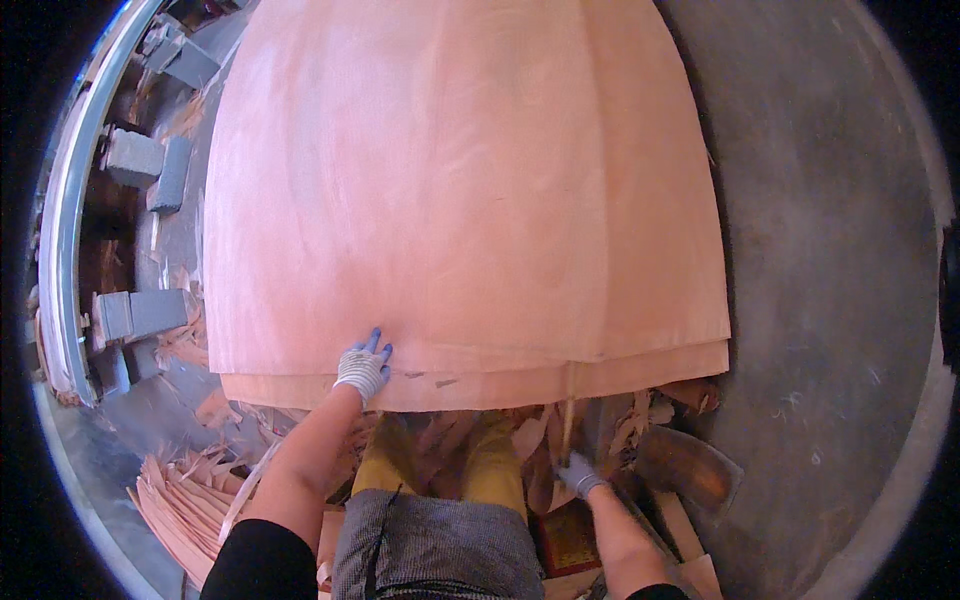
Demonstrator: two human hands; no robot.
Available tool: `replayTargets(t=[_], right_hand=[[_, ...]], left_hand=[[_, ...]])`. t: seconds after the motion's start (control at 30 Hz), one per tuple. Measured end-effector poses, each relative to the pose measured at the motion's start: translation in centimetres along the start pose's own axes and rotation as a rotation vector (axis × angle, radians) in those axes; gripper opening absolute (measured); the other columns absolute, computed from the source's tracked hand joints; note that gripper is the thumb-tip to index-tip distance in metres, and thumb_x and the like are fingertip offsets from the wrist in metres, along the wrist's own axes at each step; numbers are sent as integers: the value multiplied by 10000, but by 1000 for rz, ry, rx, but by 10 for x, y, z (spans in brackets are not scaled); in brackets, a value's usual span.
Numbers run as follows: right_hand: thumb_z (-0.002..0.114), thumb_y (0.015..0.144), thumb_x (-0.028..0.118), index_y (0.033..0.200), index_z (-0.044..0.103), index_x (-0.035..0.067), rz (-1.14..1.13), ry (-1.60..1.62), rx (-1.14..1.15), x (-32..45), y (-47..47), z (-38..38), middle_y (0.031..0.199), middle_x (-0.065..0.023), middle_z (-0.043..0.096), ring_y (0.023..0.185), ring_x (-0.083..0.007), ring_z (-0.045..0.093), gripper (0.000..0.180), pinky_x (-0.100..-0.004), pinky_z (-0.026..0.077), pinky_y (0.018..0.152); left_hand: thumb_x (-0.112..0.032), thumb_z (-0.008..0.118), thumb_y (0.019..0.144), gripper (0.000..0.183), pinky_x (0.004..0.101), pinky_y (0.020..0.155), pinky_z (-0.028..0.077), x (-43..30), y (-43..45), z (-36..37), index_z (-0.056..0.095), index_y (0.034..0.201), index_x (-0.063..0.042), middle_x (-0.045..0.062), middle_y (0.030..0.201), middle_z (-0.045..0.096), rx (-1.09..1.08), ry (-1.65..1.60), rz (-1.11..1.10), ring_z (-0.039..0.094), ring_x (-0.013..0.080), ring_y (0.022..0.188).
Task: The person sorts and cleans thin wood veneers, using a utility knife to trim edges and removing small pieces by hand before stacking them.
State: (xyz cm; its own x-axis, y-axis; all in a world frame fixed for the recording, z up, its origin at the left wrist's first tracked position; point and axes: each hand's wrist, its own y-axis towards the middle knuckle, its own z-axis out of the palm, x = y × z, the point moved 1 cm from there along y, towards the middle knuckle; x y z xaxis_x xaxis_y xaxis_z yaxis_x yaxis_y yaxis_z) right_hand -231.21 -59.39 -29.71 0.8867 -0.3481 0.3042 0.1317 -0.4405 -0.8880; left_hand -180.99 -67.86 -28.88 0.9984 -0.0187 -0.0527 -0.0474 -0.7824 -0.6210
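Large pinkish sheets of wood veneer (420, 195) lie stacked before me, the upper sheet's near edge set back from the one below. My left hand (362, 371), in a striped white glove with blue fingertips, rests on the near edge with its fingers apart. It is beside small dark marks on the lower sheet. My right hand (581, 476), in a grey glove, is lower, off the near edge at right. Its fingers are closed around the lower end of a narrow yellowish strip (570, 409), which reaches up onto the veneer edge. Whether this is a stick or veneer is unclear.
Concrete blocks (135, 157) stand at left beside a long metal-edged rail (64, 225). A tied bundle of veneer strips (180, 502) lies lower left. Veneer scraps (442, 439) litter the floor around my legs. A brown curved object (690, 469) lies at right on concrete floor (825, 225).
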Motion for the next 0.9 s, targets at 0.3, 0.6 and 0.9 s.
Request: replayTargets(t=[0.3, 0.6, 0.9], right_hand=[[609, 795, 112, 900, 572, -18, -203, 614, -642, 146, 60, -59, 774, -118, 610, 713, -184, 558, 171, -319, 460, 680], [636, 804, 108, 957, 572, -25, 5, 753, -825, 49, 38, -130, 797, -30, 586, 723, -126, 521, 213, -282, 444, 684], [586, 842, 182, 1110, 538, -36, 325, 343, -1029, -70, -7, -164, 1064, -207, 601, 948, -316, 582, 349, -370, 445, 827]], left_hand=[[-368, 489, 823, 513, 421, 897, 423, -15, 15, -13, 439, 1315, -231, 143, 1461, 224, 230, 162, -76, 493, 283, 1139], [-380, 473, 838, 533, 416, 924, 420, -25, 15, -24, 425, 1327, -172, 173, 1453, 226, 276, 95, -120, 486, 303, 1152], [-382, 473, 838, 535, 411, 938, 406, -27, 18, -24, 428, 1324, -162, 178, 1448, 236, 284, 93, -129, 483, 304, 1158]])
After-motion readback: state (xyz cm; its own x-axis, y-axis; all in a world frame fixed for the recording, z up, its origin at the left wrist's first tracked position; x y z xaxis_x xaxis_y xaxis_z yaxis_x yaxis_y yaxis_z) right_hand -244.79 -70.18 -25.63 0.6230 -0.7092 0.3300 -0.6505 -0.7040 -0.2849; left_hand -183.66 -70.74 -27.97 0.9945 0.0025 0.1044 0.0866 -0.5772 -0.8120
